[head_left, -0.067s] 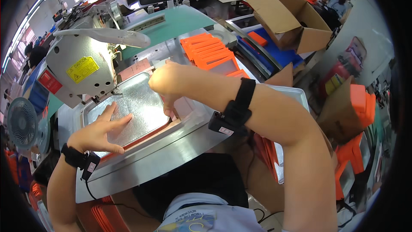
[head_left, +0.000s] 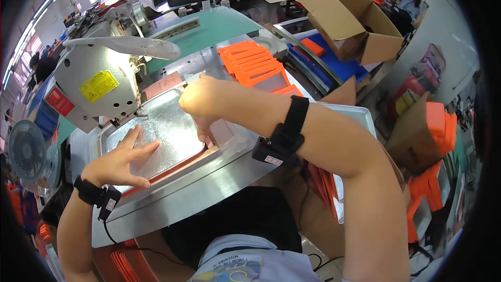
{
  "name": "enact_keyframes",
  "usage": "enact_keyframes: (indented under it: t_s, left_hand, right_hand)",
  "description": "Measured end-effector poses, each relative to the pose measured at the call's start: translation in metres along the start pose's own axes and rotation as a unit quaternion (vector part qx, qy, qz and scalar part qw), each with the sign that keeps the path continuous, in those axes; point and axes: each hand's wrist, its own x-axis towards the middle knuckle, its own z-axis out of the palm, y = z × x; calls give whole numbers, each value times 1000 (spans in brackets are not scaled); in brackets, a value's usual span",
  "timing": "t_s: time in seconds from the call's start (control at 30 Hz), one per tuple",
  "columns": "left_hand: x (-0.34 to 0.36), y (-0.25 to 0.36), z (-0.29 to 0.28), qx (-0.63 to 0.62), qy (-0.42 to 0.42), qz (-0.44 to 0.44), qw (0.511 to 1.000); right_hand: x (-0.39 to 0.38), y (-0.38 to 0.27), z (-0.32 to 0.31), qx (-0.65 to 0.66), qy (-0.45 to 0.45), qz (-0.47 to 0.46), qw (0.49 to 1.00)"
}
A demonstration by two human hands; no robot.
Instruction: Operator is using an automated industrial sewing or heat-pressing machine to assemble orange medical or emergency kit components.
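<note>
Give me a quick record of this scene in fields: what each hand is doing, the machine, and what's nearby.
left hand: flat, fingers spread on the silvery sheet
right hand: fingertips down at the sheet's right edge
frame: orange-edged, around the sheet
machine: white sewing head behind the sheet
nearby: stack of orange pieces, open cardboard box, small fan

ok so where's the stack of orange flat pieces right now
In the head view the stack of orange flat pieces lies on the metal table beyond the right hand, upper centre, left of the open cardboard box.
</note>
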Motion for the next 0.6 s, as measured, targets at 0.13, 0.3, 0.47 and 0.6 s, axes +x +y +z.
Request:
enact_keyframes:
  t_s: [0.13, 0.3, 0.47, 0.6]
  left_hand:
    - [2, -1, 1, -18, -6, 0, 1000]
    - [0, 1, 0, -26, -6, -7, 1000]
    - [1, -3, 0, -12, -12, 1, 1000]
    - [-5, -10, 5, 21, 1, 9, 1000]
  right_hand:
    - [8, 9, 14, 21, 13, -15, 1000]
    - [29, 7, 14, 28, -41, 9, 999]
    - [17, 15, 38, -15, 130, -33, 991]
    - [6, 5, 30, -19, 109, -2, 994]
